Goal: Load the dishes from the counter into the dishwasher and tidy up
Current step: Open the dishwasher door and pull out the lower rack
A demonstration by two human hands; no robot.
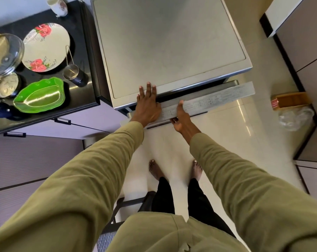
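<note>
Head view: left hand [148, 104] flat on dishwasher [168, 44]; right hand [181, 117] grips door [217, 99].

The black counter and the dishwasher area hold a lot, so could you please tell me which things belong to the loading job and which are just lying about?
Part of the job:
silver dishwasher
its door's control panel edge
round rose-patterned plate
green leaf-shaped dish
clear glass lid
small steel measuring cup
white floral mug

Lying about:
brown box on the floor
crumpled clear plastic bag
</note>
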